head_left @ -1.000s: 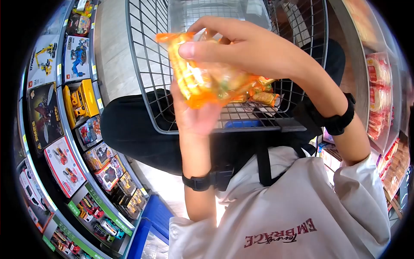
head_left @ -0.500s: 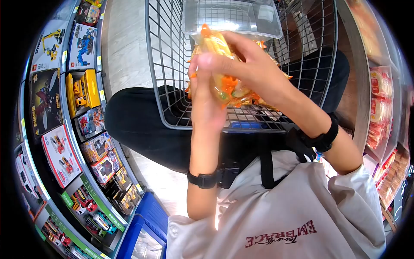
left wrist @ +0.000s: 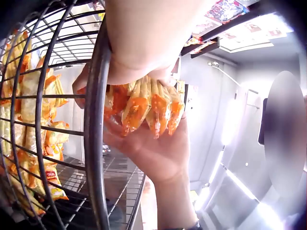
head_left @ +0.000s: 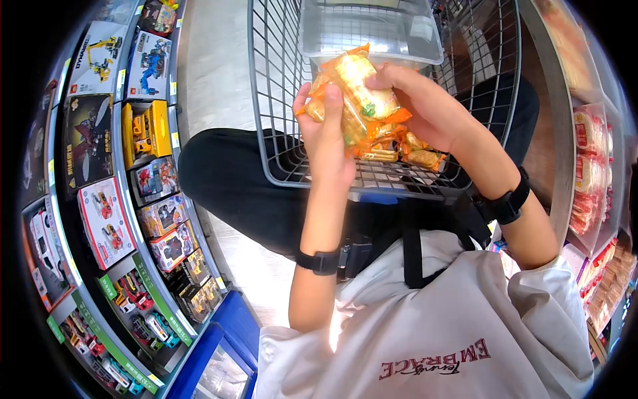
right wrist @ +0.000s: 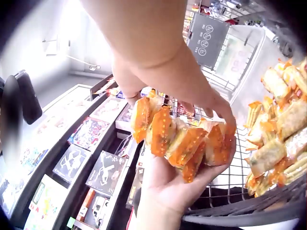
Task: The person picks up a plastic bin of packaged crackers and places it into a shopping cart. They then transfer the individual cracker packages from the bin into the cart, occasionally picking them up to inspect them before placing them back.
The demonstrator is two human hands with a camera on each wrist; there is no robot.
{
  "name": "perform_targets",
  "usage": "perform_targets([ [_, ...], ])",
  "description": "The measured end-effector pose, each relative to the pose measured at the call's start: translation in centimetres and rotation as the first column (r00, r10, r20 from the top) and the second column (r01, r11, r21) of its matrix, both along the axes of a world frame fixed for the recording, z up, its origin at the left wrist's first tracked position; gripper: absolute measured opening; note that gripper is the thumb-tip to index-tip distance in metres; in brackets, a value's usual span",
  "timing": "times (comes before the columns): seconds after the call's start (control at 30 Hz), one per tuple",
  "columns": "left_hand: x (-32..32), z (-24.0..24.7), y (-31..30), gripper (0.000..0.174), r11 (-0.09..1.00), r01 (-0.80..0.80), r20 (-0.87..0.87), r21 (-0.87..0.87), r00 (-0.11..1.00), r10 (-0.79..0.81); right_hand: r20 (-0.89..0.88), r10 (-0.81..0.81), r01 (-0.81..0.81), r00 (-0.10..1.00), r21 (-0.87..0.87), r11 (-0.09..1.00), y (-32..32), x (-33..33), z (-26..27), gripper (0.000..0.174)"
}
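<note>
Between both hands sits a bunch of several snack packs (head_left: 355,90), pale crackers in clear wrappers with orange ends, above the near end of a wire shopping cart (head_left: 266,143). My left hand (head_left: 327,143) grips the bunch from the left and below, thumb over the front. From the right, my right hand (head_left: 428,106) holds the same bunch, its thumb on the upper pack and its other fingers mostly hidden behind. The orange wrapper ends line up side by side in the right wrist view, where the packs (right wrist: 180,143) rest on the left palm.
More of these packs (head_left: 422,158) lie in the cart, heaped (right wrist: 283,129) in the right wrist view. A clear plastic bin (head_left: 372,33) stands farther inside the cart. Toy shelves (head_left: 123,173) line the left; bagged goods (head_left: 588,166) hang at right. A blue crate (head_left: 226,346) stands lower left.
The bunch has turned from upright and overlapped by the right hand to spread between both hands, packs facing up. The cart and surroundings have shifted right in the head view.
</note>
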State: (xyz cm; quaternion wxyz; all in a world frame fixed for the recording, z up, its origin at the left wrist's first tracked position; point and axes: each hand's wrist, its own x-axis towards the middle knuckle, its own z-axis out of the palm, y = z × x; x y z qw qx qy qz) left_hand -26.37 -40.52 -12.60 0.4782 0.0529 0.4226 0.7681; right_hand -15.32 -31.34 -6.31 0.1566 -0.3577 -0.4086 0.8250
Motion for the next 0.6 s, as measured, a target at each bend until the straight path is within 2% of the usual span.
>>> perform_targets([
  [0.07,0.3,-1.0,-0.1,0.073,1.0,0.005,-0.045,0.016,0.999,-0.004,-0.01,0.005,-0.006,1.0,-0.035,0.999,-0.3,0.2,0.1,0.038],
  [0.13,0.9,-1.0,0.0,0.072,0.997,-0.026,-0.077,-0.069,0.997,0.021,-0.019,0.002,-0.003,1.0,-0.068,0.998,-0.4,0.9,0.0,0.037],
  [0.2,1.8,-1.2,0.2,0.072,0.989,-0.081,-0.14,-0.125,0.988,0.063,-0.067,0.152,-0.156,0.986,-0.048,0.987,-0.5,1.6,-0.2,0.039],
  [0.27,1.9,-1.2,0.5,0.078,0.955,-0.235,-0.251,-0.182,0.95,0.185,-0.045,0.17,-0.17,0.984,-0.011,0.985,-1.0,2.0,0.5,0.04],
  [0.33,2.1,-0.8,0.4,0.08,0.977,-0.173,-0.268,-0.129,0.954,0.134,0.007,0.258,-0.258,0.966,0.057,0.965,-1.6,2.4,1.7,0.05],
  [0.37,2.5,-0.5,0.3,0.08,0.981,-0.16,-0.281,-0.109,0.952,0.124,0.056,0.223,-0.23,0.973,0.225,0.947,-1.8,2.3,-0.1,0.064],
  [0.4,2.8,0.0,0.2,0.081,0.984,-0.147,-0.292,-0.095,0.949,0.114,-0.004,0.246,-0.238,0.969,0.238,0.942,-2.1,2.6,-0.3,0.077],
  [0.47,2.6,-0.3,0.0,0.077,0.998,0.008,-0.229,0.06,0.974,0.006,-0.013,0.291,-0.27,0.957,0.33,0.904,-2.7,3.5,-1.1,0.084],
  [0.5,3.1,0.4,-0.2,0.073,0.998,0.023,-0.223,0.05,0.975,-0.012,0.029,0.256,-0.235,0.966,0.505,0.831,-3.0,3.9,-1.2,0.088],
  [0.57,4.0,1.2,-0.9,0.062,0.998,0.038,-0.263,0.044,0.964,-0.025,-0.017,0.215,-0.171,0.976,0.549,0.818,-3.3,5.2,-0.2,0.089],
  [0.6,4.4,1.4,-1.2,0.062,0.998,0.044,-0.268,0.05,0.963,-0.029,-0.022,0.188,-0.139,0.982,0.591,0.795,-3.3,5.8,-0.1,0.089],
])
